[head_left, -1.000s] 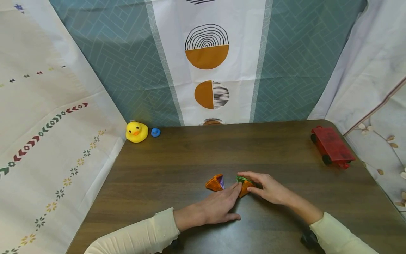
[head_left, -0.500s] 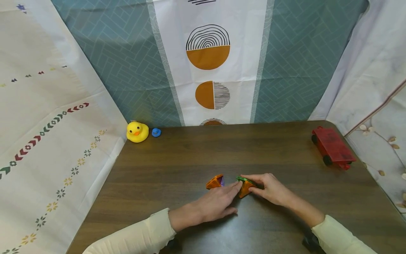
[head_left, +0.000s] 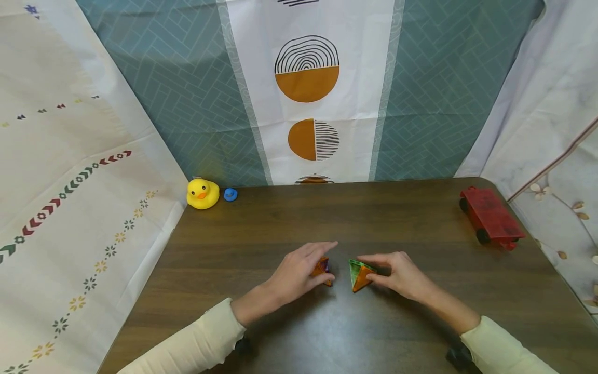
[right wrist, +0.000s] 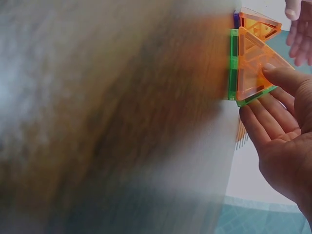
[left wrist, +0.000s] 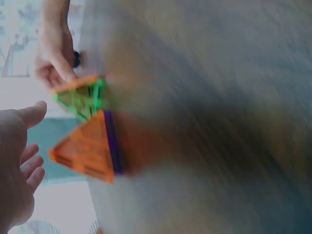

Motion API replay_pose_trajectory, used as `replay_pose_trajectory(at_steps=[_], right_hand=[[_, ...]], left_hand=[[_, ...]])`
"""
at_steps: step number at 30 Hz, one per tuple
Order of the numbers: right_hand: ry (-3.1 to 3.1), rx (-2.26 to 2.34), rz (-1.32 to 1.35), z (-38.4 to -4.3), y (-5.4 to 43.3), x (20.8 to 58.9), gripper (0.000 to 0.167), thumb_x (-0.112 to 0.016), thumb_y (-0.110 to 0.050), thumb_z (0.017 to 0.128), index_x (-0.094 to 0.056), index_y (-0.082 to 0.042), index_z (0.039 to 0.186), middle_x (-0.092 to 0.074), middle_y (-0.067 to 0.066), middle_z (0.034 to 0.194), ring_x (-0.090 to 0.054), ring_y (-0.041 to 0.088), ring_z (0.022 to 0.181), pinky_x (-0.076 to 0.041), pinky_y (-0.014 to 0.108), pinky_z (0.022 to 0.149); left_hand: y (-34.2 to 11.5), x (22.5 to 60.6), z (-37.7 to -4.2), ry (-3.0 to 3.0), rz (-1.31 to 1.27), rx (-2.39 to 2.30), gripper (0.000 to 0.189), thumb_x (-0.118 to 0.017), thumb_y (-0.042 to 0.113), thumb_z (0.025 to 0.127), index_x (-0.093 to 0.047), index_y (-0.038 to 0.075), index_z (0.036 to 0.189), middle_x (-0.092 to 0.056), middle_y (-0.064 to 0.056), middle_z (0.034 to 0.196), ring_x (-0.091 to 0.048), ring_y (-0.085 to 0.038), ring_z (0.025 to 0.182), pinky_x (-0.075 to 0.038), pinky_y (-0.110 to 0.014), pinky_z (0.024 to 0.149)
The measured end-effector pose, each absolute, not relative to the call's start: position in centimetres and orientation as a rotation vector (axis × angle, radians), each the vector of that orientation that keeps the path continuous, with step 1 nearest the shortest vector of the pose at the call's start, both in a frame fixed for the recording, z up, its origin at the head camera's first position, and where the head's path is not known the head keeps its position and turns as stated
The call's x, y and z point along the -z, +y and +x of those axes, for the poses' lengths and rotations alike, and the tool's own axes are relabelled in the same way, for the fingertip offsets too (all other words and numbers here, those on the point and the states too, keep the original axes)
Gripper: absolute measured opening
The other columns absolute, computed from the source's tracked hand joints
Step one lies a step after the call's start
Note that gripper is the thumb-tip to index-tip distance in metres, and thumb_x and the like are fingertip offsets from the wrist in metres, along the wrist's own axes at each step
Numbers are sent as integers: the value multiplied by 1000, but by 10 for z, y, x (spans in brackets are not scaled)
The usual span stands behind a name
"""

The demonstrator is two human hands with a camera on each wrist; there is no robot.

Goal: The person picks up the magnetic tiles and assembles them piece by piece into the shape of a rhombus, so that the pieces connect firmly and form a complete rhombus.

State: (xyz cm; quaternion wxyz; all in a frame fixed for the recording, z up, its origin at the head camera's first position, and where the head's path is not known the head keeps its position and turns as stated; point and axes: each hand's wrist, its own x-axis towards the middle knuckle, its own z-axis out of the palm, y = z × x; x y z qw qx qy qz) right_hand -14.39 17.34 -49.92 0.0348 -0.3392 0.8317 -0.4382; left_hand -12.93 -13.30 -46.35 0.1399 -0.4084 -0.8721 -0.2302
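Two small pyramids of translucent magnetic tiles stand on the table in the head view. The right one (head_left: 362, 278) shows orange and green sides; my right hand (head_left: 401, 276) holds it between thumb and fingers. In the right wrist view the thumb lies on its orange tile (right wrist: 251, 73) and the fingers are at its green side. To the left is the orange pyramid with a purple base (left wrist: 90, 146), partly hidden by my left hand (head_left: 294, 272) in the head view. That hand's thumb and fingers are spread to either side of it, with a gap showing in the left wrist view.
A yellow rubber duck (head_left: 203, 194) and a small blue duck (head_left: 230, 195) sit at the table's back left corner. A red toy car base with black wheels (head_left: 492, 217) stands at the right edge. Patterned cloths (head_left: 420, 93) hang around the wooden table (head_left: 280, 223).
My left hand has left the green and orange pyramid and moved left to the orange and purple one, its thumb and fingers parting. My right hand stays on its pyramid.
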Motion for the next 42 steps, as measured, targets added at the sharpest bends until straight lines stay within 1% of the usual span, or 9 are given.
replay_pose_trajectory(at_steps=[6,11,14,18,21,28,35,42], right_hand=[[2607,1301,-951,-140,175,496,37,-83,-7,93,-77,-6,129,-77,15,120,-74,35,110,-61,48,89],[2638,1271,-927,-139,175,497,36,-83,-9,93,-78,-7,128,-78,11,117,-76,29,108,-62,43,87],[2642,1277,-926,-138,175,497,36,-83,-9,92,-79,-8,128,-79,10,117,-76,28,106,-63,42,86],[2645,1289,-915,-137,174,497,35,-83,-8,92,-79,-8,127,-78,11,117,-76,28,106,-63,43,86],[2653,1289,-907,-137,174,498,35,-84,-8,92,-79,-8,127,-78,11,118,-76,28,106,-63,42,85],[2651,1298,-901,-138,171,498,35,-84,-8,91,-80,-8,126,-78,11,117,-77,25,103,-63,40,85],[2639,1310,-910,-140,166,498,34,-84,-8,91,-80,-7,125,-78,12,118,-77,27,105,-63,40,86],[2637,1305,-911,-140,163,498,34,-84,-9,92,-80,-7,125,-78,11,118,-77,26,104,-62,41,87]], left_hand=[[-150,475,-139,-2668,-1092,722,76,-87,33,90,-54,6,153,-62,-7,149,-61,-23,134,-54,-41,106],[-158,483,-143,-2785,-1057,784,72,-86,33,92,-56,6,152,-64,-8,146,-64,-23,130,-54,-42,107],[-160,486,-143,-2816,-1057,793,65,-84,30,93,-61,7,148,-68,-8,141,-69,-21,121,-57,-40,101],[-160,490,-142,-2824,-1073,756,57,-82,30,95,-64,9,146,-73,-6,133,-72,-16,109,-61,-35,91],[-160,492,-142,-2830,-1079,762,55,-81,30,97,-65,12,146,-74,-4,131,-72,-13,106,-61,-31,87],[-155,493,-141,-2825,-1109,790,54,-80,28,97,-65,11,146,-74,-4,131,-71,-10,106,-60,-27,87],[-150,495,-141,-2835,-1116,773,56,-80,30,97,-64,12,147,-74,-3,130,-71,-8,105,-59,-26,87],[-144,494,-141,-2825,-1156,781,56,-80,30,98,-64,12,148,-74,-4,130,-71,-7,106,-59,-24,87]])
